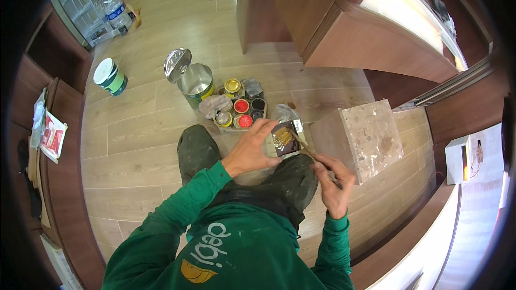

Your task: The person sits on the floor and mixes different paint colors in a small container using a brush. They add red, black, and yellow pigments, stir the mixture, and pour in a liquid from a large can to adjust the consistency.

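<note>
My left hand (pixel 251 150) grips a flat cream board (pixel 273 148) with a dark brown square (pixel 285 137) smeared with yellow-ochre, held above my knees. My right hand (pixel 334 182) is closed on a thin spatula-like tool (pixel 304 146), whose tip reaches the right edge of the board. Just beyond, several small paint cans (pixel 241 106) in red, yellow and black are grouped together, with crumpled plastic (pixel 214 106) among them. A larger open metal can (pixel 194 81) with its lid (pixel 177 65) raised stands behind them at the left.
A paint-spattered box step (pixel 371 134) is at my right, under an overhanging wooden counter (pixel 371 43). Wooden cabinets (pixel 70 166) line the left, with a white-lidded bucket (pixel 109 78) nearby. A folded ladder (pixel 80 5) and a water bottle (pixel 117 13) stand at the back left.
</note>
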`<state>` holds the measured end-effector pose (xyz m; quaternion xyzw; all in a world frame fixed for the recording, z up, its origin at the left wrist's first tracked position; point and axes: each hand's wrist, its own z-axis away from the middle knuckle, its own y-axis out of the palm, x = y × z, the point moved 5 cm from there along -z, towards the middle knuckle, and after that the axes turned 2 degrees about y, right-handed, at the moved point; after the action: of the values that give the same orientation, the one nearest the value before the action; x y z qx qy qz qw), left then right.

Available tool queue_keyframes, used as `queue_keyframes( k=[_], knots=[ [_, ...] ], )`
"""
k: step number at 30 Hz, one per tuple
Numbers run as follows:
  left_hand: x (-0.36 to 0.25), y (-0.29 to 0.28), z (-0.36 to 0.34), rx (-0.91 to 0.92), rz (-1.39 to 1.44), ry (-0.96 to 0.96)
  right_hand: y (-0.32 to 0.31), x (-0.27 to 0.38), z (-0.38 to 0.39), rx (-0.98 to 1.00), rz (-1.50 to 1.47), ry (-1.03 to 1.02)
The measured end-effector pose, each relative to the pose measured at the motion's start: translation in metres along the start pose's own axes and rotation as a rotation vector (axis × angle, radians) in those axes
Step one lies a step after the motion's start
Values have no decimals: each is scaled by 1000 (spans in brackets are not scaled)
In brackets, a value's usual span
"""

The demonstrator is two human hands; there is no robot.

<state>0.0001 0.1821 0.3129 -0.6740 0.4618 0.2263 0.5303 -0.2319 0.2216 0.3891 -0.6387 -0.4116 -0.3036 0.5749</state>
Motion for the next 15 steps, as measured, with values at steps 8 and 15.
queue_keyframes(
  k=[8,15],
  knots=[
    [6,-12,11,-52,0,-24,24,17,-4,83,1,-54],
    [10,-15,16,-83,2,-39,16,18,-8,-24,-14,51]
  ],
)
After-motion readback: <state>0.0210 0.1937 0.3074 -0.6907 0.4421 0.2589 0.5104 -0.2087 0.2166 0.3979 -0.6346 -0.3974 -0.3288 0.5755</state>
